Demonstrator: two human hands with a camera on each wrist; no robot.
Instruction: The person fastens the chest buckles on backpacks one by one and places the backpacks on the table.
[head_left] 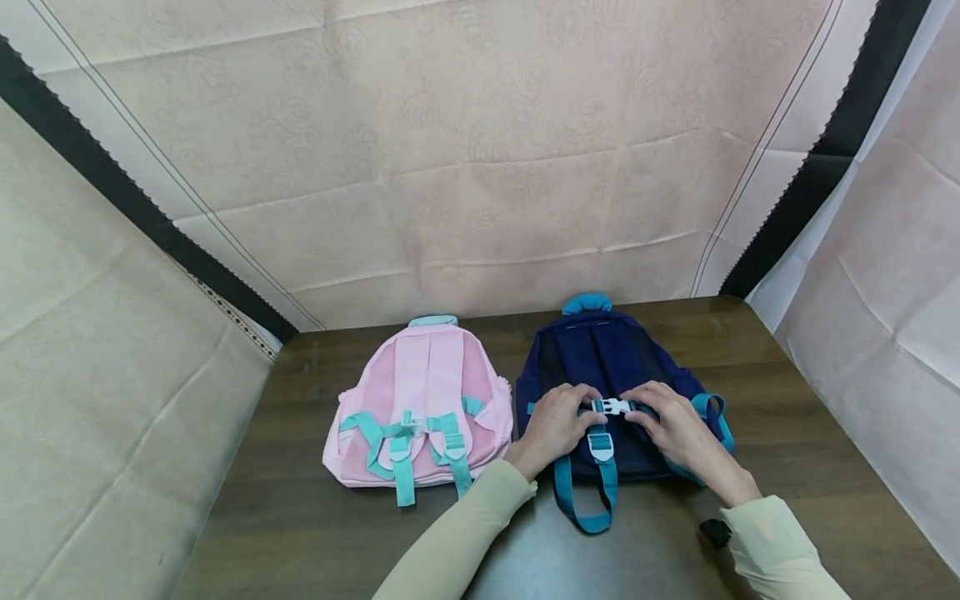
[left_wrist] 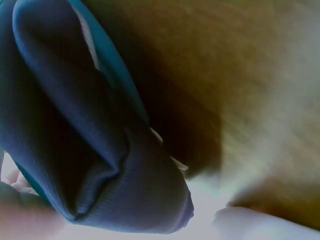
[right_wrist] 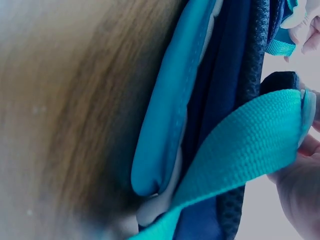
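Right hand (right_wrist: pixel 301 192) partly cut off by the right wrist view's edge

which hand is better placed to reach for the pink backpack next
Probably the left hand: it is nearer the pink backpack, while the right hand is beyond the white buckle. Both hands are busy at that buckle.
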